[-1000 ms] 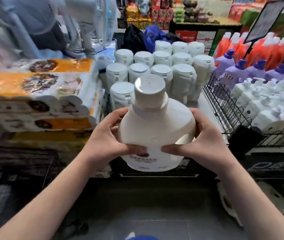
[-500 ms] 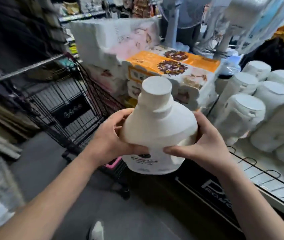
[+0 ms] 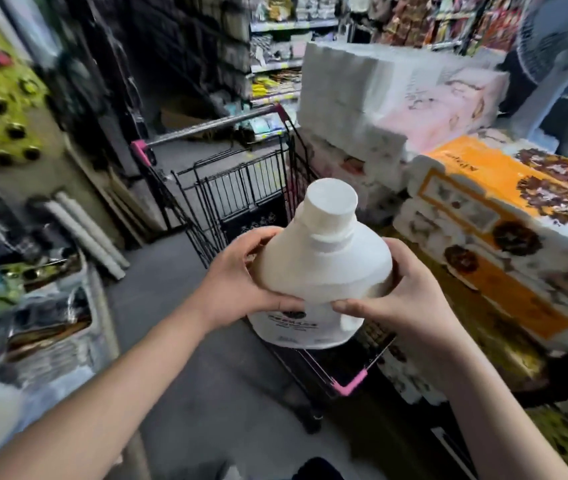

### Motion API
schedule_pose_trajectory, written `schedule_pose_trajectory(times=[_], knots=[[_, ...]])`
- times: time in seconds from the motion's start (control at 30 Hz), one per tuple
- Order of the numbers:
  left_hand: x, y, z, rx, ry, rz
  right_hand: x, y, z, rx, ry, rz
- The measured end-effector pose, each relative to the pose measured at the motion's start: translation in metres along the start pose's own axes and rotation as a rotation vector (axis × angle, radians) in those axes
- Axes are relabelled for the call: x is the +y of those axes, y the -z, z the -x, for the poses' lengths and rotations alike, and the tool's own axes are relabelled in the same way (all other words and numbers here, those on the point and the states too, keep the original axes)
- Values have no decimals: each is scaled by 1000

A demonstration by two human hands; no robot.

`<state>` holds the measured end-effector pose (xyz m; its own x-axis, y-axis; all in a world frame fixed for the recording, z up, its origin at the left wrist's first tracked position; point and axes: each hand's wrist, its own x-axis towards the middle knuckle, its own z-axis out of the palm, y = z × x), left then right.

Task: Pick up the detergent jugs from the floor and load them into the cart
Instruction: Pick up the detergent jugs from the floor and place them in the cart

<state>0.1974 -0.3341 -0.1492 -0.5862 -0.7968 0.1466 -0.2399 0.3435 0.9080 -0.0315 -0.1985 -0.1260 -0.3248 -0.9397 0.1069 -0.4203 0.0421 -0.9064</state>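
Head view. A person is holding one white jug upright in mid-air with both bare hands. The left hand is gripping the jug's left shoulder, fingers curling behind it and the thumb pressing across the front. The right hand is clamping the opposite shoulder in the same way, so the two thumbs are nearly meeting above the printed label. The wide white cap is pointing up and slightly away from the camera. The jug is hanging above the near end of a black wire cart, not touching it, and is hiding part of the basket; what is lying inside cannot be told. The cart, with pink corner pieces, is standing on the grey floor and pointing away down the aisle. Just to its right, orange tissue packs are lying stacked, with white and pink packs piled behind them. Stocked shelves are showing beyond the cart, blurred.
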Motion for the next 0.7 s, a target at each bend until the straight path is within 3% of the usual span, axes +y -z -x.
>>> schedule_pose_trajectory(times=[0.37, 0.7], knots=[[-57, 72, -97, 131, 118, -93, 5, -52, -161, -170, 27, -36], [-118, 68, -173, 229, 313, -168, 53, -76, -299, -391, -4, 103]])
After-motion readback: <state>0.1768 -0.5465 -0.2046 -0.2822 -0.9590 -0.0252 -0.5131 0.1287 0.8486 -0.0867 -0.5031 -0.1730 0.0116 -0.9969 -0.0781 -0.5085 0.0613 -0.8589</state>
